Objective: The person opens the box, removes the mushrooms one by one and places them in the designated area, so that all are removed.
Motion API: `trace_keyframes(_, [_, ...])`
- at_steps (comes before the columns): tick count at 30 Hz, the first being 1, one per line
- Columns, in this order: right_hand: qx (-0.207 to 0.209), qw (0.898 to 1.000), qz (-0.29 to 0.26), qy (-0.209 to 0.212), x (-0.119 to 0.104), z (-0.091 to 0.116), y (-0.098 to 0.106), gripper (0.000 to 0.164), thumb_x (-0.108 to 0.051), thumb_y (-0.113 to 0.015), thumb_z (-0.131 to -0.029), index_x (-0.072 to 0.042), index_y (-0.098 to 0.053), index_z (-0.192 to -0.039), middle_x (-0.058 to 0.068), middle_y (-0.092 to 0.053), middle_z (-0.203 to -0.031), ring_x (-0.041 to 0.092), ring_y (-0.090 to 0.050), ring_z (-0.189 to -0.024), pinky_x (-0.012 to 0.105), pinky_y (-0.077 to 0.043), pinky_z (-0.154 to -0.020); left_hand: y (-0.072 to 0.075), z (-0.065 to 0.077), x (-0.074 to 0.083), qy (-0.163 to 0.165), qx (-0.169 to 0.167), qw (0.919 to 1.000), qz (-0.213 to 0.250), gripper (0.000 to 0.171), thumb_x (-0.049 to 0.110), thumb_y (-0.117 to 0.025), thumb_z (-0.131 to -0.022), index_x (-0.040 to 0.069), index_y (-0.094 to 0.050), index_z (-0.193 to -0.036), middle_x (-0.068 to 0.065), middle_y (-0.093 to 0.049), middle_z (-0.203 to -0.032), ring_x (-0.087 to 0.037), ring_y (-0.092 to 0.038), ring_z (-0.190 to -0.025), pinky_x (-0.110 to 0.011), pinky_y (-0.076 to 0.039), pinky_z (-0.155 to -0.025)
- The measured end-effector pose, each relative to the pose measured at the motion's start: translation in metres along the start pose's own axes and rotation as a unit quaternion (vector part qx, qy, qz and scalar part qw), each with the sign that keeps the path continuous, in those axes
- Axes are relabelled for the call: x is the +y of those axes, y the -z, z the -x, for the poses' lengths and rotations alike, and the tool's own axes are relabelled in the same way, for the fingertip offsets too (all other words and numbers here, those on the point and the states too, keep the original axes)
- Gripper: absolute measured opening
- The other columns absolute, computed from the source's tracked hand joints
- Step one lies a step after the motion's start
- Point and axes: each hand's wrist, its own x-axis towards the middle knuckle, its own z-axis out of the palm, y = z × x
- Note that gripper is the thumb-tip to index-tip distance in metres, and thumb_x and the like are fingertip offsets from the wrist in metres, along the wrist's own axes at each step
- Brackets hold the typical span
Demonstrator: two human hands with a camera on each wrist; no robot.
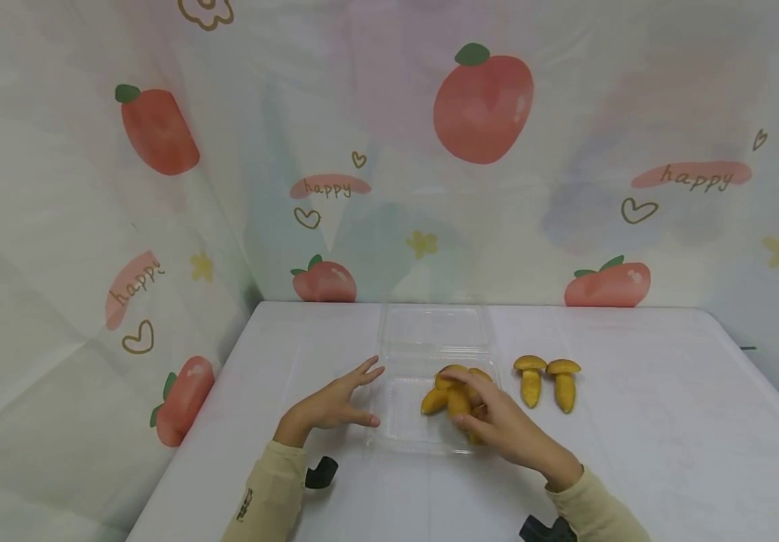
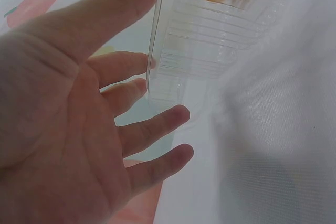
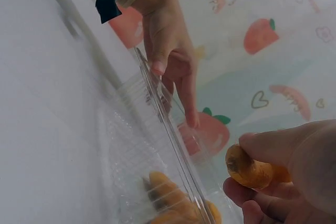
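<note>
A clear plastic clamshell box [image 1: 399, 429] lies open on the table, its lid [image 1: 436, 330] folded back away from me. My right hand [image 1: 514, 429] pinches a yellow-brown mushroom [image 3: 249, 169] between thumb and fingers, above the right half of the box. Beneath and beside it, other mushrooms [image 1: 433, 402] lie inside the box, partly covered by the right hand. At the box's left side is my left hand [image 1: 328, 406], fingers spread and fairly straight, with thumb and fingertips right at the rim.
To the right of the box, two mushrooms lie side by side, a left one [image 1: 530, 382] and a right one [image 1: 565, 387], caps pointing away. A white cloth covers the table [image 1: 667, 421]. Behind and to the left hangs a fruit-printed curtain [image 1: 389, 98].
</note>
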Motion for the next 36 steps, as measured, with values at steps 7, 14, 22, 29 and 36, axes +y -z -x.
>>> trace_keyframes(7, [0.016,0.999,0.018,-0.037,0.008,0.004,0.017,0.057,-0.012,-0.067,-0.097,-0.02,-0.045,-0.149,0.009,-0.053,-0.146,0.013,-0.057,-0.089,0.022,-0.048,-0.069,0.0,0.0,0.002,0.007,0.002,1.0,0.0,0.092,0.025,-0.081,-0.087,0.012,-0.027,-0.161,-0.009,-0.009,-0.173,-0.037,-0.014,-0.158,-0.064,-0.022,-0.123])
trace_keyframes(14, [0.025,0.998,0.024,-0.046,0.016,0.008,0.033,0.058,-0.009,-0.067,-0.097,-0.018,-0.044,-0.149,0.014,-0.053,-0.145,0.017,-0.062,-0.089,0.023,-0.05,-0.07,-0.001,0.002,0.004,0.017,0.005,0.9998,-0.002,0.092,0.025,-0.081,-0.086,0.013,-0.028,-0.161,-0.008,-0.011,-0.173,-0.037,-0.015,-0.158,-0.064,-0.022,-0.122])
trace_keyframes(22, [0.047,0.997,0.025,-0.05,0.017,0.012,0.054,0.057,-0.005,-0.066,-0.096,-0.013,-0.044,-0.149,0.021,-0.05,-0.144,0.026,-0.065,-0.091,0.023,-0.056,-0.069,-0.001,0.001,0.003,0.011,0.007,0.9999,-0.001,0.092,0.024,-0.081,-0.086,0.012,-0.028,-0.161,-0.007,-0.011,-0.173,-0.037,-0.015,-0.158,-0.063,-0.022,-0.123])
trace_keyframes(29, [0.057,0.995,0.033,-0.074,0.024,0.018,0.072,0.061,-0.009,-0.065,-0.098,-0.011,-0.037,-0.153,0.025,-0.05,-0.141,0.03,-0.067,-0.097,0.022,-0.054,-0.07,-0.001,0.0,0.002,0.006,0.005,1.0,-0.005,0.092,0.024,-0.081,-0.087,0.011,-0.028,-0.161,-0.009,-0.01,-0.172,-0.037,-0.015,-0.158,-0.063,-0.022,-0.123])
trace_keyframes(36, [0.066,0.994,0.026,-0.077,0.041,0.022,0.082,0.06,-0.003,-0.064,-0.097,-0.005,-0.038,-0.152,0.027,-0.049,-0.139,0.026,-0.069,-0.092,0.02,-0.056,-0.069,-0.001,0.0,0.002,0.008,0.004,1.0,-0.003,0.093,0.024,-0.081,-0.086,0.011,-0.028,-0.161,-0.01,-0.01,-0.172,-0.037,-0.015,-0.158,-0.064,-0.022,-0.123])
